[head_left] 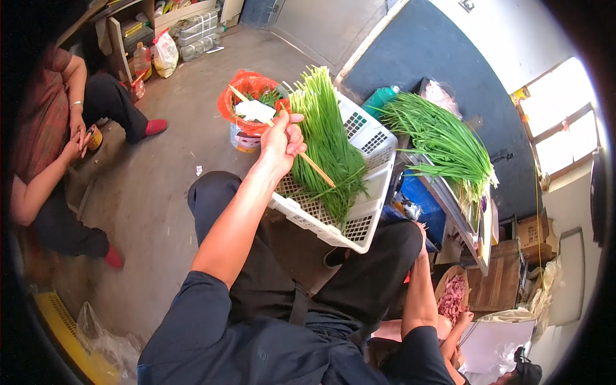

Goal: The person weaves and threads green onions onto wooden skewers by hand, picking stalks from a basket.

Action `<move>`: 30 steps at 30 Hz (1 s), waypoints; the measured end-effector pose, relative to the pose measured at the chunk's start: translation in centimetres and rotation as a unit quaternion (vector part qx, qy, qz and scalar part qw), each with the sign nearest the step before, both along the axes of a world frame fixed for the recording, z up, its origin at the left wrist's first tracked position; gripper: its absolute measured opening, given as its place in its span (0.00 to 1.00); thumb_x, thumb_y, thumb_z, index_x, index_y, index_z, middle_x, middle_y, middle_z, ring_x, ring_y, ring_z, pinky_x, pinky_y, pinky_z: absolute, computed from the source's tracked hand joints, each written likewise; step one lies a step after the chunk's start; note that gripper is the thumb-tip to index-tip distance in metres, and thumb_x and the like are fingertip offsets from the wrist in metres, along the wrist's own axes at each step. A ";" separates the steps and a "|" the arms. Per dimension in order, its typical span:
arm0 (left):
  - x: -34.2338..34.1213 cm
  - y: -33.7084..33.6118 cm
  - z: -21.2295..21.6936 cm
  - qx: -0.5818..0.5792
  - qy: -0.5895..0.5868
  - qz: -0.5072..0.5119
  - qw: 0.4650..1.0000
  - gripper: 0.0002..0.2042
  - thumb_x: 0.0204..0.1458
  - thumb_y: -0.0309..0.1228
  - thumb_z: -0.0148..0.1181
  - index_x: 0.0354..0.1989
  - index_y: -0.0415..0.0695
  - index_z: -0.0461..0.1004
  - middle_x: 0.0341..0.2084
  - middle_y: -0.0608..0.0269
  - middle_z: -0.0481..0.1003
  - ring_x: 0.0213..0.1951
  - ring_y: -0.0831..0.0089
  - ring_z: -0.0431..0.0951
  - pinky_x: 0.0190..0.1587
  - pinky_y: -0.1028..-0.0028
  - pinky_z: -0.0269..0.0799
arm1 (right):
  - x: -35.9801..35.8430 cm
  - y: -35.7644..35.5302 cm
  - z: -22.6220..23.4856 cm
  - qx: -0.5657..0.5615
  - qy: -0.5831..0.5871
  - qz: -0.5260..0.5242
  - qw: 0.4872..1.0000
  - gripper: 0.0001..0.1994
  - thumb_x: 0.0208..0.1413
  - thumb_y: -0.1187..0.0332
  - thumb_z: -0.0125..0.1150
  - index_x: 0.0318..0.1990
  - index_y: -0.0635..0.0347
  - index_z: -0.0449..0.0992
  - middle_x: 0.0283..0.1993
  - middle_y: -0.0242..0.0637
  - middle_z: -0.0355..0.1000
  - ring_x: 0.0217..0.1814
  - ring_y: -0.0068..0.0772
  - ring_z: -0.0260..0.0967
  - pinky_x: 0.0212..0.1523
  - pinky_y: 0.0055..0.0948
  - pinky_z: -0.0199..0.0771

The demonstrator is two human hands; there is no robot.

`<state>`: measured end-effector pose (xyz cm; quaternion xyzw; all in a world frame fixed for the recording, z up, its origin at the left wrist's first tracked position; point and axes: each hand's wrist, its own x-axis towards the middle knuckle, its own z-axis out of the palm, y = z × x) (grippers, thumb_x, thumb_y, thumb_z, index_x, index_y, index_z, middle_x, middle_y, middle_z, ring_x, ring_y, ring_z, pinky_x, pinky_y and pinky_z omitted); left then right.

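Note:
My left hand [282,142] is closed around a thin wooden stick [317,169], like a chopstick, which slants over the left edge of a white plastic basket [378,192]. Long green garlic chives [321,122] lie bundled in that basket, pale ends away from me. Just beyond my fingers is a white flat piece [255,110]; whether it is held or lies on the bucket I cannot tell. Below it stands a bucket [245,140] lined with a red plastic bag [226,102], with green scraps inside. My right hand [421,235] rests at my right knee, its fingers mostly hidden.
More chives [443,141] lie on a low stand at right, beside a teal bottle [380,101]. A seated person [58,141] is at left. At lower right, another person's hand [463,317] is by a bowl of pink sliced meat [453,298]. Plastic bags [106,343] lie lower left.

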<state>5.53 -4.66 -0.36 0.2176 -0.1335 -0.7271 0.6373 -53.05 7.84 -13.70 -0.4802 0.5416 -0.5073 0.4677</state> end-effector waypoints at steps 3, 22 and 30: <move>0.1 -0.3 -0.5 0.002 -0.006 0.008 1.000 0.19 0.65 0.43 0.37 0.39 0.40 0.69 0.11 0.71 0.58 0.11 0.79 0.49 0.21 0.74 0.55 | 1.0 0.2 0.9 -0.008 -0.094 0.066 0.993 0.08 0.58 0.72 0.49 0.42 0.60 0.72 0.40 0.35 0.73 0.40 0.28 0.70 0.45 0.30 0.72; -0.1 -1.2 -0.2 -0.013 -0.054 0.029 0.998 0.19 0.65 0.42 0.37 0.40 0.37 0.66 0.10 0.69 0.58 0.11 0.78 0.51 0.24 0.70 0.61 | 10.3 2.1 7.9 0.155 0.152 -0.093 0.972 0.07 0.59 0.71 0.48 0.41 0.60 0.72 0.39 0.34 0.73 0.41 0.29 0.70 0.46 0.32 0.71; 1.0 -1.1 -1.7 -0.050 -0.016 0.027 0.998 0.16 0.65 0.38 0.38 0.34 0.39 0.67 0.11 0.68 0.60 0.11 0.78 0.51 0.23 0.73 0.57 | 11.6 1.3 7.2 0.162 0.145 -0.105 0.970 0.07 0.59 0.71 0.48 0.41 0.60 0.72 0.39 0.34 0.73 0.41 0.29 0.70 0.46 0.31 0.71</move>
